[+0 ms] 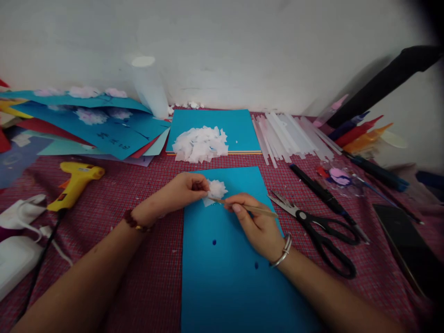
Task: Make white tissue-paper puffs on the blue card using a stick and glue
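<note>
Head view shows a white paper flower (218,188) over the blue card (225,286). The left hand's (183,190) fingers are together at its edge, the right hand's (258,230) clamped on a thin stick (261,211); light pressure would probably avoid crushing.
</note>
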{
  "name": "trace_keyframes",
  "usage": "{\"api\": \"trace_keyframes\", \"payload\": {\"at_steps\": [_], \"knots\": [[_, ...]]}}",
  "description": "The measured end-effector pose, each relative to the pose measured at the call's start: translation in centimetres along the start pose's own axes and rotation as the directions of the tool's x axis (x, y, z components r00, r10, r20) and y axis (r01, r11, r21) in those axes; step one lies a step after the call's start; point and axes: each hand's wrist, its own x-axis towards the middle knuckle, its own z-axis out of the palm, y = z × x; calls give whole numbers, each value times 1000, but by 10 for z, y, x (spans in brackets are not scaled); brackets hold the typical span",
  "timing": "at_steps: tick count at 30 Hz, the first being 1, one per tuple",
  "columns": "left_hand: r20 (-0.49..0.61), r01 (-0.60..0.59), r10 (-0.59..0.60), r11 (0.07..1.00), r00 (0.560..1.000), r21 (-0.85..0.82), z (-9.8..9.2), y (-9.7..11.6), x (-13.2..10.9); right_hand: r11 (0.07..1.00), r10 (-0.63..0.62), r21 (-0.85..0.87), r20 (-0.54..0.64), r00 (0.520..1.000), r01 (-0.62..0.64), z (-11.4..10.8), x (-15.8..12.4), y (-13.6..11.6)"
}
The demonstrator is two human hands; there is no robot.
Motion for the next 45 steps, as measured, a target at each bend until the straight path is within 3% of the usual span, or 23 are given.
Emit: {"api": "trace_keyframes", "payload": {"at_steps": [8, 15, 20, 25, 28, 30, 33, 35, 37, 39, 41, 43, 45], "knots": [[-103, -35, 48, 992, 994, 124, -1, -4, 0, 992, -80, -94, 45, 996, 84, 0, 2, -3], [-77, -16, 27, 989, 997, 148, -2, -2, 1, 964, -150, -209, 86, 985, 165, 2, 1, -2], [-63, -12, 24, 984, 998, 176, -3, 1, -1, 818, -279, -443, 253, 926, 367, 5, -3, -4], [-57, -22, 34, 981, 998, 193, -4, -2, 0, 626, -248, -608, 438, 864, 488, 5, -7, -9], [-52, -18, 28, 982, 998, 187, -5, -5, 1, 586, -225, -635, 470, 854, 504, 3, -6, -12], [-46, -11, 20, 985, 999, 173, -7, -8, 1, 628, -216, -613, 454, 864, 479, 1, -6, -14], [-10, 31, -30, 988, 1000, 152, -11, -17, 2, 832, -199, -454, 293, 935, 319, -7, -4, -15], [11, 123, -127, 979, 992, 163, -13, -22, 4, 950, -158, -258, 81, 984, 174, -19, 0, -14], [7, 166, -169, 974, 986, 155, -14, -20, 7, 995, -84, -60, -157, 984, 76, -37, 6, -15], [-7, 191, -193, 968, 981, 161, -13, -11, 6, 997, 0, 68, -377, 926, 28, -60, 12, -18], [-17, 175, -174, 970, 985, 171, -11, 0, 2, 996, 32, 83, -614, 789, 24, -82, 17, -23], [-56, 154, -148, 981, 987, 120, -9, 6, -2, 993, 34, 99, -741, 671, 59, -96, 20, -27], [-139, 153, -147, 988, 979, 32, -8, 6, -9, 975, 14, 150, -780, 625, 165, -97, 20, -30]]}}
